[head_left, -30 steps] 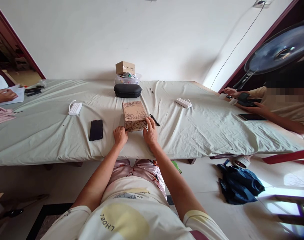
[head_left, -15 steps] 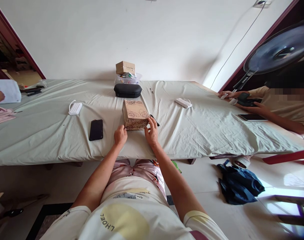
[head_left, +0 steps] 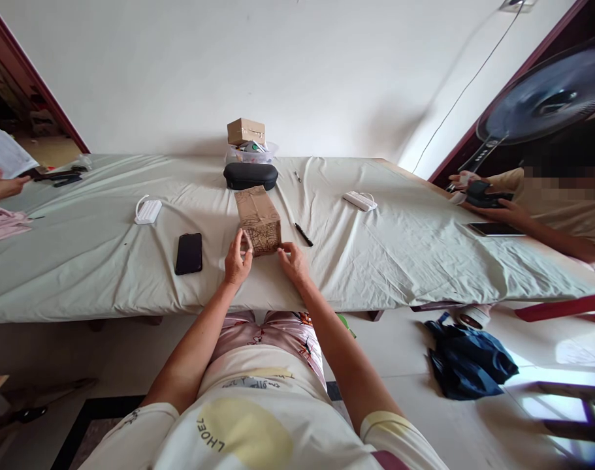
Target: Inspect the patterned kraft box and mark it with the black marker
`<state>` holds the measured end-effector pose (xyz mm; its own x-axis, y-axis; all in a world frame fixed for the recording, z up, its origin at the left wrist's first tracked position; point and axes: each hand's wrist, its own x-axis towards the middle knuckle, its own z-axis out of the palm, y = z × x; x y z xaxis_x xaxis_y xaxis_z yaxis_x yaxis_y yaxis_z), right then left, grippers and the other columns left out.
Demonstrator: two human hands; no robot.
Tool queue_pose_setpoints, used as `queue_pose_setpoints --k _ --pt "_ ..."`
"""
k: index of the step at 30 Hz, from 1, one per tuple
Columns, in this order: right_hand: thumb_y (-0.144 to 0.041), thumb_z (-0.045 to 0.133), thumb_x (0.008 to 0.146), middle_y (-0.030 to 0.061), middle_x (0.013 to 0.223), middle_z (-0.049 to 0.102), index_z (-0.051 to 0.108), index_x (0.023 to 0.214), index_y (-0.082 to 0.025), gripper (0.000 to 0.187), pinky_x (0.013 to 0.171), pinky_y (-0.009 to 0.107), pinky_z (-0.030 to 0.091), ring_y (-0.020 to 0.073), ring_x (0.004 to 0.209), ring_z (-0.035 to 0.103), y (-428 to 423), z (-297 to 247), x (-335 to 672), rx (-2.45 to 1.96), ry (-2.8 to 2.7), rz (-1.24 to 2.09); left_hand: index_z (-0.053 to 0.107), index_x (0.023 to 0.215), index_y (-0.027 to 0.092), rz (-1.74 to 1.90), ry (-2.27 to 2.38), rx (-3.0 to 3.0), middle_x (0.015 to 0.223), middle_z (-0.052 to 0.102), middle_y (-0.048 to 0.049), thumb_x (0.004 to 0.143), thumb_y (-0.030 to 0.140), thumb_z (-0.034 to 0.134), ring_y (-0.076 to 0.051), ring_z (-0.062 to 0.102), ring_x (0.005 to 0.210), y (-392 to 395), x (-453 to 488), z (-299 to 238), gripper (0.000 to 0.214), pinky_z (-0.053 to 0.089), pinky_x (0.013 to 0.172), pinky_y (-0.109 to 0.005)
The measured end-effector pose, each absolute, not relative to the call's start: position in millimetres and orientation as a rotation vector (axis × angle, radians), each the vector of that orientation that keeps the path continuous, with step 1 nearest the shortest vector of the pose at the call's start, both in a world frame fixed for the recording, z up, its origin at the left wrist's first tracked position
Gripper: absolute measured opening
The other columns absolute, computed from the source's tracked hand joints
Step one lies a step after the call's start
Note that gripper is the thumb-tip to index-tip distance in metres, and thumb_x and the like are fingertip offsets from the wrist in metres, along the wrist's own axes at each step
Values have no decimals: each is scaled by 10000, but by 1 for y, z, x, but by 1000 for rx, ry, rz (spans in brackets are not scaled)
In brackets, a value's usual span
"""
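A brown cardboard box (head_left: 264, 225) covered in dark scribbled line drawings stands on the table in front of me, its near side facing me. My left hand (head_left: 238, 260) holds its near left edge, thumb and fingers closed on the corner. At the lower right corner, my right hand (head_left: 293, 262) grips the box with thumb and fingertips. A black pen (head_left: 304, 234) lies just right of the box. Left of my hands is a black phone (head_left: 188, 253), face up. Behind the box sits a black zip case (head_left: 251, 176).
White power banks lie to the left (head_left: 149, 212) and right (head_left: 360, 201). At the wall, a small carton (head_left: 246, 132) rests on a clear plastic tub (head_left: 252, 155). People's hands show at both table ends; a fan (head_left: 552, 98) stands at right.
The box has turned and shifted slightly left between my hands, so the pen shows fully. My left hand has moved up its edge. The person at left has moved the paper.
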<state>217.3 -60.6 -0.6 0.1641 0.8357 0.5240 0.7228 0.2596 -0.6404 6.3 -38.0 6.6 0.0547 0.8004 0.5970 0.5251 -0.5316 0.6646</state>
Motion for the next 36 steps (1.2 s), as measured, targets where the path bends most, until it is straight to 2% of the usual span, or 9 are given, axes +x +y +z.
queue_pose_setpoints --k 3,8,14,18,27,31,36 --pt "-306 604 944 140 1091 776 687 1104 -180 220 996 475 549 309 1061 706 -63 1 214 -1635 -1744 95 375 1587 185 1320 1374 2102 1563 547 -173 937 241 562 -262 621 1347 -34 7 1 679 621 961 -334" --pt "-243 575 931 129 1132 780 673 1186 -189 278 987 452 540 308 1090 692 -63 4 213 -1648 -1802 92 463 1528 174 1190 1515 2040 1431 660 -177 921 210 597 -278 695 1246 -26 5 -5 623 571 1070 -409" --pt "-219 592 915 120 1127 790 688 1198 -186 301 991 438 540 301 1101 699 -65 6 214 -1639 -1799 131 489 1495 137 1214 1520 2009 1397 678 -198 926 236 603 -287 707 1218 -27 5 -5 589 573 1058 -413" --pt "-198 588 917 111 1139 794 703 1175 -198 283 996 429 539 291 1094 705 -65 6 214 -1615 -1816 122 491 1495 156 1251 1540 1996 1427 661 -187 933 261 600 -287 688 1250 -28 5 -4 582 572 1059 -408" --pt "-161 577 904 110 1071 794 702 1166 -190 292 994 434 561 287 1054 724 -64 3 212 -1612 -1781 110 525 1458 176 1244 1561 1986 1401 678 -162 922 196 587 -276 684 1250 -27 5 -5 540 582 1038 -393" --pt "-175 521 928 139 1143 765 682 1209 -168 324 993 434 580 277 1067 725 -61 0 216 -1523 -1635 87 566 1404 176 1200 1559 1980 1322 719 -152 927 180 590 -269 713 1187 -28 4 -4 477 581 1024 -394" --pt "-291 465 1007 162 1295 701 626 1329 -193 373 1121 526 512 295 1252 641 -61 9 222 -1371 -1496 -146 605 1345 183 1134 1552 2010 1240 754 -137 926 151 590 -272 723 1155 -31 6 0 420 564 1033 -407"
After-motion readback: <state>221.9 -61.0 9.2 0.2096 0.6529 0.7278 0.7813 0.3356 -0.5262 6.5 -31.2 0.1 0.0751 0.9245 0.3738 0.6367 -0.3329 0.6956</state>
